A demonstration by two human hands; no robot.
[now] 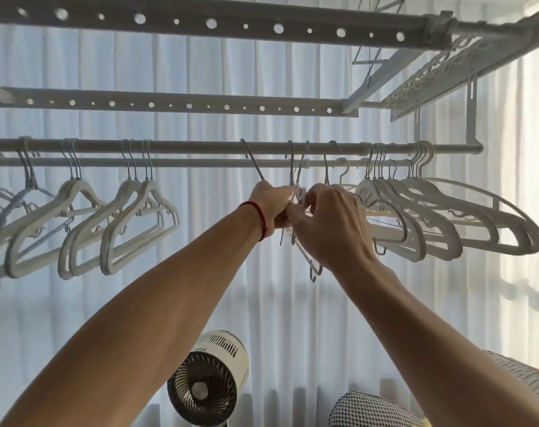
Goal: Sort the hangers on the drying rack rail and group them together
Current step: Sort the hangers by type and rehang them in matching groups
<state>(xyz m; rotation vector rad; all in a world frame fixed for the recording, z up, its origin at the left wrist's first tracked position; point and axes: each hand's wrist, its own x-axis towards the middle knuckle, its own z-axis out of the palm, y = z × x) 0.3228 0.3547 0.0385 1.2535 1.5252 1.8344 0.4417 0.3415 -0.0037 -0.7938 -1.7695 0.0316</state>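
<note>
Hanging from the rail (pixel 200 147), several thin hangers (pixel 294 180) meet in the middle, where the left hand (pixel 269 204) and right hand (pixel 330 223) both curl their fingers around them. Thick white hangers (pixel 431 211) hang in groups on both sides.

— Where are the hangers?
— Pale hangers (pixel 139 223) hang in clusters along the rail (pixel 185 147), left and right; thin ones (pixel 294 180) sit mid-rail.
— Straight?
— One hook (pixel 253 160) tilts.
</note>
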